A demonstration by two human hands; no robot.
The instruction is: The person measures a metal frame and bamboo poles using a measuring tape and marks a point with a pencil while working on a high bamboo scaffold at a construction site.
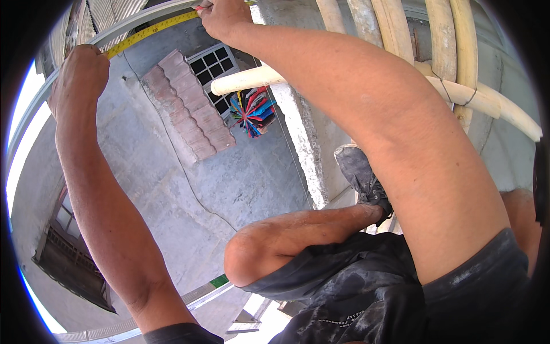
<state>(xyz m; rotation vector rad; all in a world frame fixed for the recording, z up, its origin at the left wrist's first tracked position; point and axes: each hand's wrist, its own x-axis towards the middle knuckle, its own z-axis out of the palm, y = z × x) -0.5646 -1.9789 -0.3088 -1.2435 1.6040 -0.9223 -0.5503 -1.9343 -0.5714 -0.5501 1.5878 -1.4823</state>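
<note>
A yellow tape measure (pixel 152 30) is stretched along a grey metal bar (pixel 129 22) at the upper left. My left hand (pixel 83 74) is closed round the tape at its lower left stretch, against the bar. Farther right along the same tape, my right hand (pixel 226 22) is closed too, fingers pinched on a small red-tipped thing (pixel 199 8), whose kind is too small to tell. The tape passes by those fingers, and a bit of yellow shows beyond them. The fingertips of my left hand are hidden behind its back.
Far below lie a grey concrete surface, a tiled awning (pixel 186 106), a barred window (pixel 215 64) and a multicoloured round cloth bundle (pixel 252 112). Bamboo poles (pixel 441 40) cross at the right beside a rough white wall edge (pixel 301 137). My shoe (pixel 361 172) rests near that edge.
</note>
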